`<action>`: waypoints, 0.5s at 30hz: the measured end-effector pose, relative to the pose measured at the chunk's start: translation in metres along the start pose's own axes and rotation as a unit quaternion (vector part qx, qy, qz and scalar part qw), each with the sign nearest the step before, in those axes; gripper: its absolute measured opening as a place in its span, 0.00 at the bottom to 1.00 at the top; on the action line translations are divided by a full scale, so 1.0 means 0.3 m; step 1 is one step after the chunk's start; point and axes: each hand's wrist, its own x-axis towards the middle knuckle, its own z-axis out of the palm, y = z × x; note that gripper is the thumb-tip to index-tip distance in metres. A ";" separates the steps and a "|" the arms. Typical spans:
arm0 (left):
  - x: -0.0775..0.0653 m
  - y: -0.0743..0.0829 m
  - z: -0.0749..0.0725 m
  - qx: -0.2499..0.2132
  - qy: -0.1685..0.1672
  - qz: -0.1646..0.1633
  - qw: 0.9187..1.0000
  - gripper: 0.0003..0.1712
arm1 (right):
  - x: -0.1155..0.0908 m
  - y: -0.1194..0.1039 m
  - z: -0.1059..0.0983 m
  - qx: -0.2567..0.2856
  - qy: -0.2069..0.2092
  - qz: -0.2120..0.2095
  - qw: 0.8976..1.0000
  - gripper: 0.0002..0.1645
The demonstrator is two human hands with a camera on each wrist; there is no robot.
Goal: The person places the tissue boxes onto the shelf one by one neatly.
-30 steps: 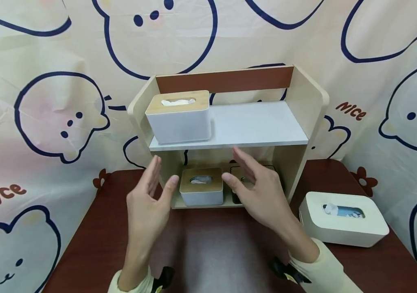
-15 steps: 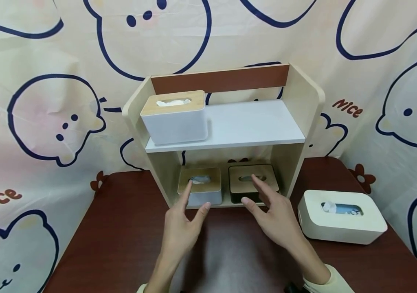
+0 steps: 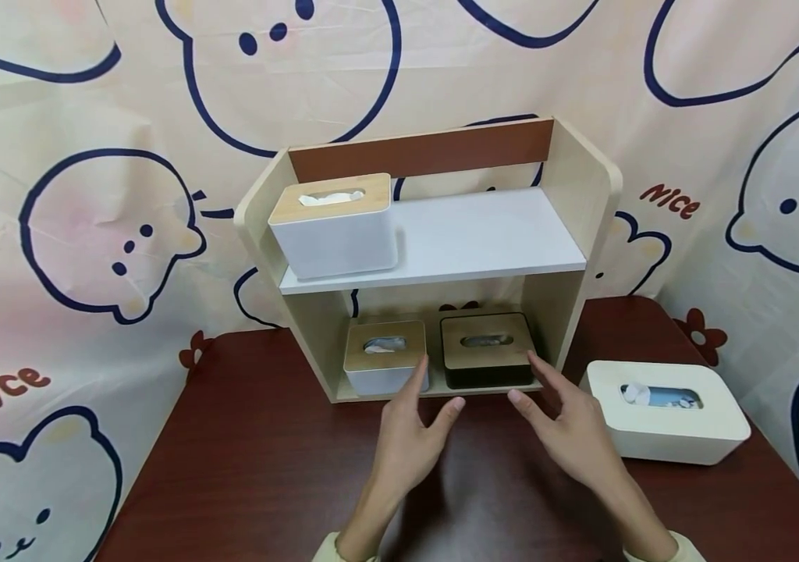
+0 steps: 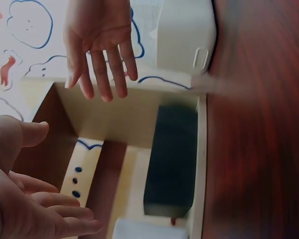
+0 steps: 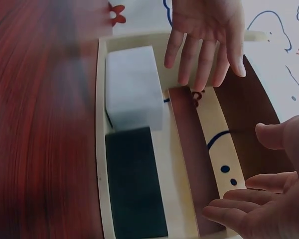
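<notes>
Both hands hover over the table in front of a two-tier shelf (image 3: 477, 234), palms facing each other and holding nothing. My left hand (image 3: 410, 445) has its fingers extended, its index fingertip overlapping the small white tissue box (image 3: 385, 359) on the lower shelf. My right hand (image 3: 571, 429) is also extended, its fingertips close before the black tissue box with a wooden lid (image 3: 487, 351). That black box (image 4: 172, 159) shows its dark front between the shelf sides in the left wrist view. On the upper shelf's left stands a larger white tissue box (image 3: 335, 226) with a wooden lid.
A cream tissue box (image 3: 666, 410) with a blue-and-white pack in its slot stands on the dark red table (image 3: 231, 468), right of the shelf. Behind everything hangs a cloth (image 3: 104, 234) printed with cartoon bears.
Both hands have moved right and down, away from the shelf's middle, uncovering the black tissue box. The left hand has travelled farther. The boxes have stayed where they were.
</notes>
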 end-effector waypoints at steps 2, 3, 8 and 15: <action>0.003 0.003 0.028 -0.007 -0.007 0.007 1.000 0.48 | -0.004 0.014 -0.017 -0.009 0.004 0.007 1.000 0.41; 0.005 0.004 0.043 -0.008 -0.010 0.010 1.000 0.47 | -0.005 0.024 -0.024 -0.016 0.007 0.009 1.000 0.41; 0.013 0.027 0.108 -0.011 -0.037 0.012 0.999 0.47 | -0.016 0.085 -0.070 -0.043 0.021 0.022 0.999 0.42; 0.011 0.054 0.194 -0.023 -0.060 0.013 0.998 0.47 | -0.038 0.165 -0.154 -0.064 0.033 0.052 0.996 0.44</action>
